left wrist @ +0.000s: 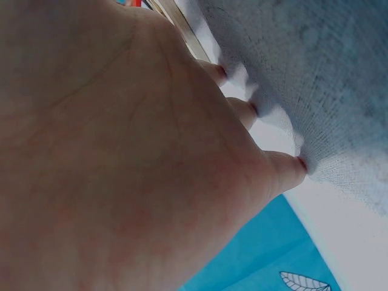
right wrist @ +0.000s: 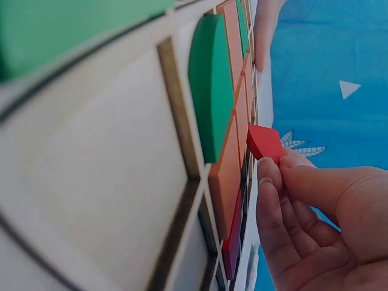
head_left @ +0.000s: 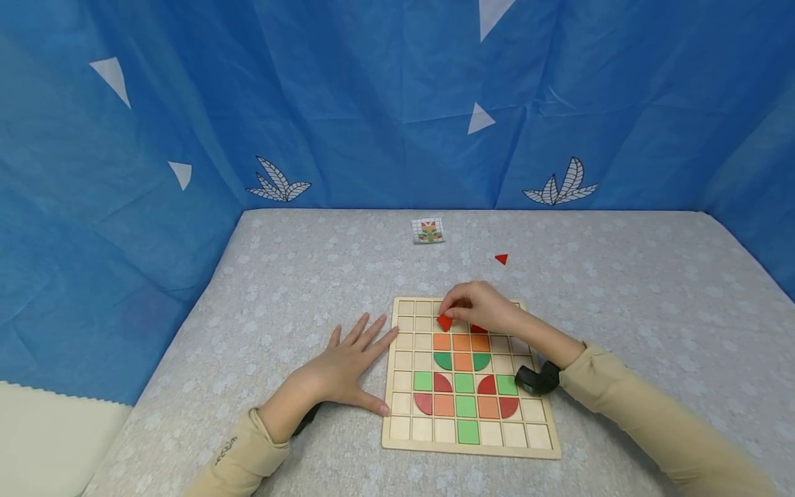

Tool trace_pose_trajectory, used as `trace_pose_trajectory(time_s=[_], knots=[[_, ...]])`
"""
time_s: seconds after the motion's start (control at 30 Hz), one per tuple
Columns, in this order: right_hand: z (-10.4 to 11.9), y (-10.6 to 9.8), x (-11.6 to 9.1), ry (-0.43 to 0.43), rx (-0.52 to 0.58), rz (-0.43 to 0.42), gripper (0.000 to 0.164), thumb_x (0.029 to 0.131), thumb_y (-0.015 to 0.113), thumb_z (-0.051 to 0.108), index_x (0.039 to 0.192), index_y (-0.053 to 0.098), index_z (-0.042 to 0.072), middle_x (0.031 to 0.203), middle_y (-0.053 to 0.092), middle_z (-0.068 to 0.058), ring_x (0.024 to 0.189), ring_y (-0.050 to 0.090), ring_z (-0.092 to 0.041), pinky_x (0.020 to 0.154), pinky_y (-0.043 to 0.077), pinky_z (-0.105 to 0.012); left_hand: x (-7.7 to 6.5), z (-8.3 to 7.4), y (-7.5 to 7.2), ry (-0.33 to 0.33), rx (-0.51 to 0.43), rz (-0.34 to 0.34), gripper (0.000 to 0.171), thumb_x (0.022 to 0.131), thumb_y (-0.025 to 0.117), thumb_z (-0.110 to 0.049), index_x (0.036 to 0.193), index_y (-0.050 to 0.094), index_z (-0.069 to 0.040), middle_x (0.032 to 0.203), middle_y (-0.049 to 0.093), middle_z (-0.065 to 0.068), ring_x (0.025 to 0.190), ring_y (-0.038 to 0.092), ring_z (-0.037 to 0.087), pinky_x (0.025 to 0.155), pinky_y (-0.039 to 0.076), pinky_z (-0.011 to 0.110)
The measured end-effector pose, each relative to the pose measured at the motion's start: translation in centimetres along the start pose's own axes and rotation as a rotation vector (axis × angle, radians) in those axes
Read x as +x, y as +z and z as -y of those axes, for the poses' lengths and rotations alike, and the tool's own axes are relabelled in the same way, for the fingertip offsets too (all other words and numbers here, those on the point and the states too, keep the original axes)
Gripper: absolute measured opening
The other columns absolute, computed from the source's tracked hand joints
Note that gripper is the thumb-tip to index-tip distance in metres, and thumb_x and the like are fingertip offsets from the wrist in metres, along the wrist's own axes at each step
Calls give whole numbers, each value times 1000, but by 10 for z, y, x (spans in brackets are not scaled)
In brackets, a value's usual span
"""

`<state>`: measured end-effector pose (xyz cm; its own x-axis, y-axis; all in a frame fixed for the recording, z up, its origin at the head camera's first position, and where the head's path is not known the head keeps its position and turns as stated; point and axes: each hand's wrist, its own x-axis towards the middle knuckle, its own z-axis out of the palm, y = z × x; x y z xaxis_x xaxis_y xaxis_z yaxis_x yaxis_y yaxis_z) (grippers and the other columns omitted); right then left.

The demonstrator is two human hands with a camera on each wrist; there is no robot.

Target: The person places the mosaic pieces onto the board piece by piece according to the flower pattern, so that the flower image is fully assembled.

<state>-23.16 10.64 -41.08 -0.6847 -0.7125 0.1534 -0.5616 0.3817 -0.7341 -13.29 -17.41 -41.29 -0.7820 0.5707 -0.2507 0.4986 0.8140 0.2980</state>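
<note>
My right hand [head_left: 487, 307] pinches a small red triangular tile [head_left: 444, 322] between thumb and fingers, over the upper part of a wooden grid board [head_left: 472, 450]. In the right wrist view, the tile meets the row of orange tiles [right wrist: 225, 188] or sits just in front of it; I cannot tell which. Another red tile [head_left: 479, 329] lies in the grid, partly hidden under the right hand. My left hand [head_left: 344, 366] lies with straight, spread fingers at the board's left side, its thumb and little finger at the edge.
Orange, green and red tiles fill several squares of the board, such as a light green one [head_left: 468, 432]. Beyond it, a loose red triangle [head_left: 502, 259] and a small pattern card [head_left: 428, 231] lie on the patterned tablecloth [head_left: 298, 276]. A blue curtain [head_left: 397, 138] hangs behind.
</note>
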Motion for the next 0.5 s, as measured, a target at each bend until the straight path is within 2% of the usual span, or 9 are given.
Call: trace_pose_trajectory(time_s=[0.1,0.3,0.5], knots=[[0,1,1,-23,-34,4,9,87,66,2,90,73,8,87,66,-2,75,56,-13,69,49,-29,0,0,0,0,-4,-2,118,64,65,-73,152,9,-21,156,-2,7,139,-8,32,100,3,66],[0,3,3,-67,-113,26,18,85,65,-4,94,74,9,92,63,2,82,56,-14,72,48,-28,0,0,0,-7,-4,-2,118,63,65,-74,152,8,-22,156,-3,6,139,-9,30,101,3,65],[2,3,2,-102,-140,42,21,84,64,-7,96,74,7,94,62,1,86,57,-15,74,49,-28,0,0,0,-3,-1,-2,118,63,64,-75,152,8,-21,156,-2,6,138,-9,31,100,3,66]])
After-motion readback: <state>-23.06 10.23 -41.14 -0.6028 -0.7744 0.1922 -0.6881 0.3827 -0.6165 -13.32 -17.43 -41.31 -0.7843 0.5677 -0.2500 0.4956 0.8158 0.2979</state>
